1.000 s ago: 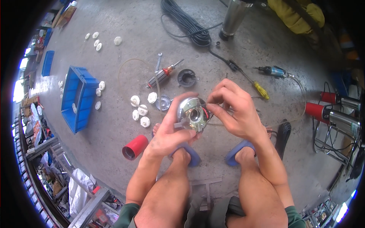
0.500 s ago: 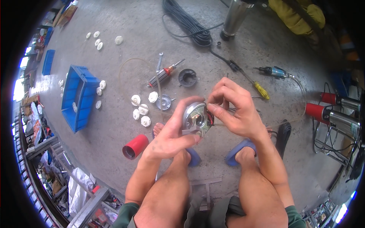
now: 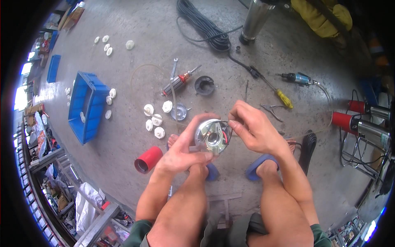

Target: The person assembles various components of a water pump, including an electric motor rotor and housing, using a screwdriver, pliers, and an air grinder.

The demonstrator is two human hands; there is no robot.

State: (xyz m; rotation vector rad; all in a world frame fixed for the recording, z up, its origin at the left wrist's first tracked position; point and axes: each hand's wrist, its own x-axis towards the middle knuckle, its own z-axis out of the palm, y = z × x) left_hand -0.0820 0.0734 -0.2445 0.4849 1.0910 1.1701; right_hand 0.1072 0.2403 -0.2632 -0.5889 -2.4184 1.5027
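Observation:
My left hand [image 3: 177, 156] is wrapped around a round metal motor housing [image 3: 214, 139], its open face turned up toward me. Inside show a central bore, shiny metal and a bit of red at the right side. My right hand [image 3: 257, 129] is closed in a pinch at the housing's upper right rim, on what looks like a thin dark wire. Beyond the hands lie a motor rotor [image 3: 177, 85], a wrench [image 3: 174, 68], a black ring-shaped cup [image 3: 204, 85], a silver end cap [image 3: 179, 112] and several white impeller-like discs [image 3: 156, 120].
A red cylinder [image 3: 147, 159] lies left of my legs. Pliers [image 3: 271, 111], a yellow-handled screwdriver [image 3: 284, 99] and a blue air tool [image 3: 298, 78] lie to the right. A blue bin [image 3: 98, 92] stands left; coiled black cable [image 3: 205, 24] and a steel cylinder [image 3: 256, 20] are far ahead.
The housing has tilted so its inside faces me more, and sits slightly lower. My right hand has moved down and a little right, uncovering the pliers.

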